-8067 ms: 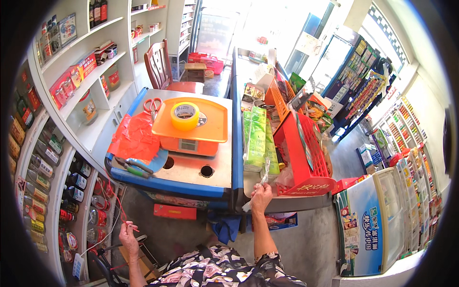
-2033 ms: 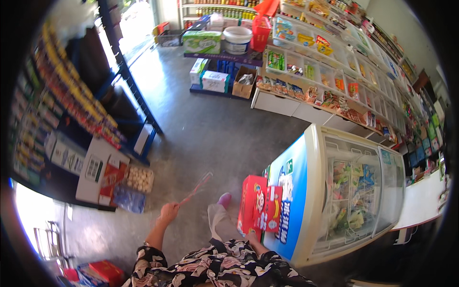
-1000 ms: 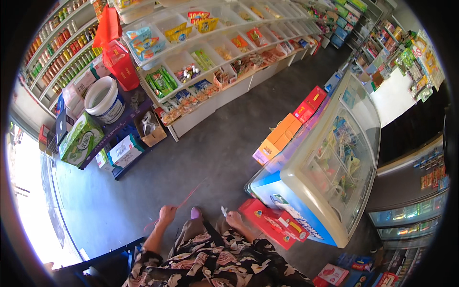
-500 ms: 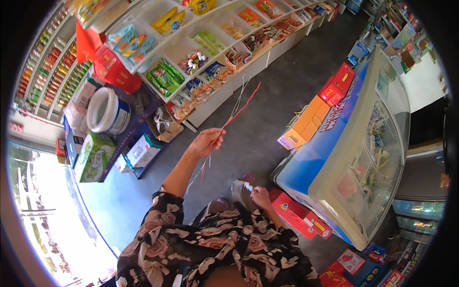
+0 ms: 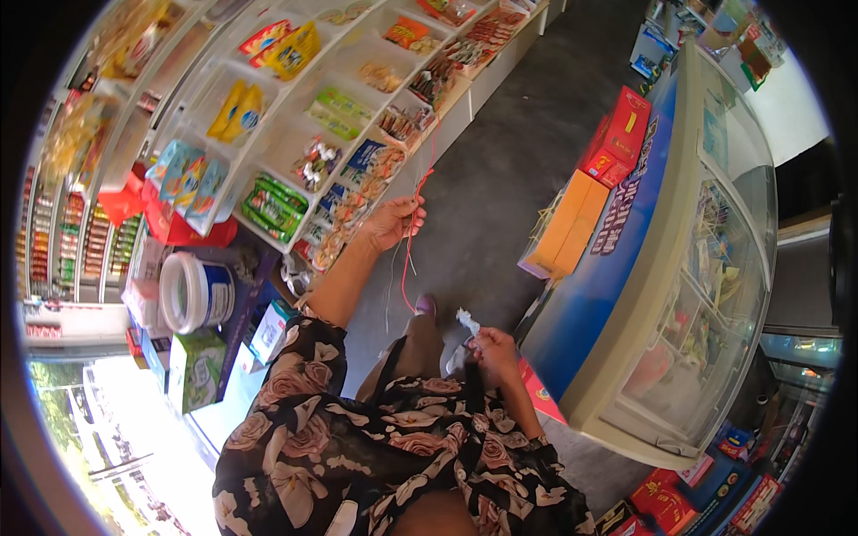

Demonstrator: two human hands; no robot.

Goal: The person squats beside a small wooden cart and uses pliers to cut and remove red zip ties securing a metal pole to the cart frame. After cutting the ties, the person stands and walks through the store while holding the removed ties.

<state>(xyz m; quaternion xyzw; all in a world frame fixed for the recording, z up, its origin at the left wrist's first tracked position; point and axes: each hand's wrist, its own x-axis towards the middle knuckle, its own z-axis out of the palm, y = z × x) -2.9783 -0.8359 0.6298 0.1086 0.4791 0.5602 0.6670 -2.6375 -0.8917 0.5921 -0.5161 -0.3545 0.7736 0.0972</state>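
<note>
My left hand (image 5: 395, 223) is raised in front of me, its fingers pinched round thin red and whitish strings (image 5: 410, 268). Their ends stick up above the fingers, and the rest dangles toward the floor. Lower and to the right, my right hand (image 5: 494, 353) is closed on a small crumpled whitish piece (image 5: 467, 321), perhaps tissue or plastic; most of what lies inside the fingers is hidden. The two hands are well apart. Snack bins (image 5: 299, 234) stand beyond my left hand, and a blue-sided chest freezer (image 5: 581, 313) is to the right of my right hand.
An orange box (image 5: 572, 223) and red boxes (image 5: 617, 134) sit along the freezer's aisle side. At left are a white bucket (image 5: 192, 290) and a green carton (image 5: 198, 368). Grey floor (image 5: 500, 170) runs between bins and freezer. More boxes (image 5: 666, 500) lie at lower right.
My view has shifted forward and turned, so the bins sit further left. The left hand still holds the strings, which now hang differently. The right hand has come up slightly, showing more of the whitish piece.
</note>
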